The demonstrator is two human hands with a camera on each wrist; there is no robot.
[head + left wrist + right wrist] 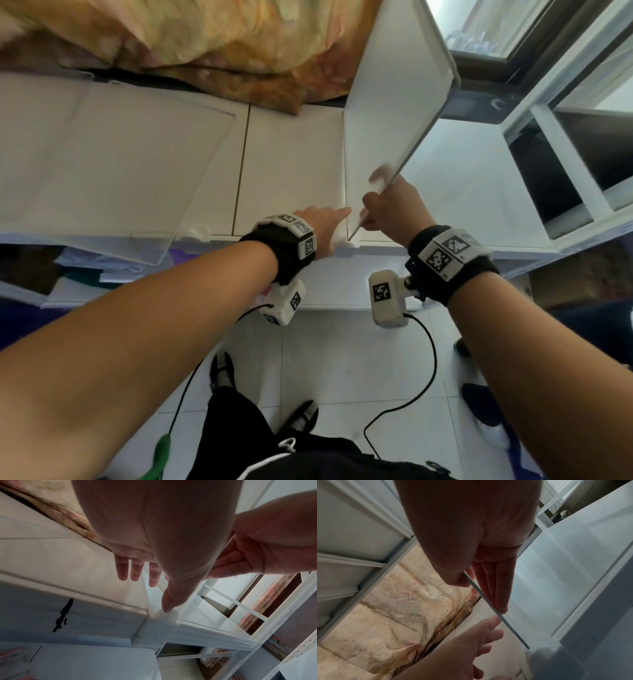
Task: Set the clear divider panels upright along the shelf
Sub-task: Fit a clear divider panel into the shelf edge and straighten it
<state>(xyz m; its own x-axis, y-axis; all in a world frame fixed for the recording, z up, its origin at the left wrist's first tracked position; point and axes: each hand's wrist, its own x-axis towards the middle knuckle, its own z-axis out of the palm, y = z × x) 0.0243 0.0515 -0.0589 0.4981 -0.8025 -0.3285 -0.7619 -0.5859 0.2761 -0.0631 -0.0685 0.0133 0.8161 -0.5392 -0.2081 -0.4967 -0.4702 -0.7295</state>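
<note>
The thin, clear, rigid plastic divider panel [394,113] stands upright right of centre in the head view, its lower near corner coming down at the front edge of the white shelf [291,154]; it looks light and stiff, with smooth faces that would probably slip under a loose pinch, and a sheet this thin may flex or crack if forced at a corner, so I judge the near edge, low down, the sound place to hold it, with the other hand steadying the foot.

The right hand [394,209] grips exactly there; in the right wrist view the thumb lies on one face and the fingers [494,588] on the other, clamped on the near edge, so most of the panel rises above and beyond the grip toward the upper right of the frame.

The left hand [322,228] is spread, fingers straight, holding nothing; its thumb [171,600] reaches down to a small white plastic clip [164,616] on the shelf's front lip, just beside the panel's bottom corner; whether the corner already sits in it I cannot tell.

A second clear plastic panel [113,171] lies flat at the left, overhanging the front edge; a crumpled orange-yellow quilt [205,44] fills the upper left.
</note>
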